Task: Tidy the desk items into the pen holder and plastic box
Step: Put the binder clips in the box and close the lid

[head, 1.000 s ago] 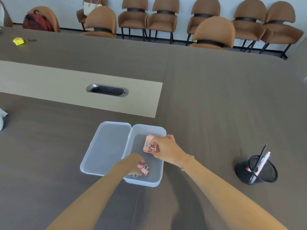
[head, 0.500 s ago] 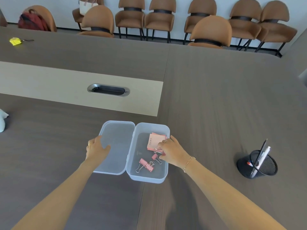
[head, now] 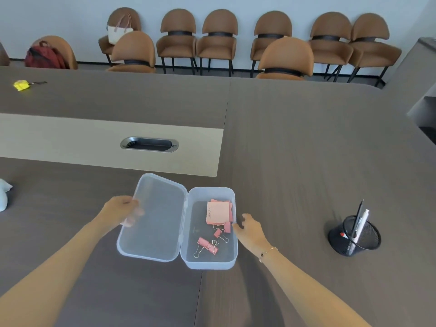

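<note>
A clear plastic box (head: 232, 261) stands open on the dark table in front of me. Inside lie pink sticky notes (head: 218, 212) and pink binder clips (head: 207, 245). Its hinged lid (head: 155, 223) is tilted up off the table at the left. My left hand (head: 122, 210) grips the lid's left edge, fingers seen blurred through the plastic. My right hand (head: 250, 228) rests with fingers apart against the box's right wall, holding nothing. A black mesh pen holder (head: 354, 236) with pens stands to the right.
A metal cable grommet (head: 149, 144) is set in the beige table strip beyond the box. A yellow object (head: 21, 85) lies far left, a white object (head: 3, 194) at the left edge. Brown chairs (head: 285, 59) line the far side.
My right hand let go of the pink items and drew out of the box to its right wall. My left hand moved from the box to the lid's left edge and raised it.
</note>
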`<action>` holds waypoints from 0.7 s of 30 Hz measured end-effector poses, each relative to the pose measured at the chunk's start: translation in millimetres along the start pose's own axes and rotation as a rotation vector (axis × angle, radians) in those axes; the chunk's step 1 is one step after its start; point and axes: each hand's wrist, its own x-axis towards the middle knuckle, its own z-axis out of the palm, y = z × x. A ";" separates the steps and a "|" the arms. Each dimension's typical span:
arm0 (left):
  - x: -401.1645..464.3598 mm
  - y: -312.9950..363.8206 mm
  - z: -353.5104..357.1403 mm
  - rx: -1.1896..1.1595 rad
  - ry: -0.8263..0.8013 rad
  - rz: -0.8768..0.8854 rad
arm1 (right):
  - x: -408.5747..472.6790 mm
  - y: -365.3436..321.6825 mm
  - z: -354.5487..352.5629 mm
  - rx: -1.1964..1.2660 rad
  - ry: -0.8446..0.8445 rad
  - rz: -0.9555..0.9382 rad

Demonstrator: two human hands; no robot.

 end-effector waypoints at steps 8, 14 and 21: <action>-26.7 102.5 37.5 0.004 -0.191 0.243 | 11.3 12.8 -21.5 0.118 0.047 0.080; -20.1 119.3 87.5 -0.023 -0.302 0.198 | 10.0 37.5 -52.1 0.674 -0.123 0.293; -17.8 70.1 124.8 0.093 -0.304 -0.009 | -1.2 42.7 -62.9 0.612 -0.196 0.217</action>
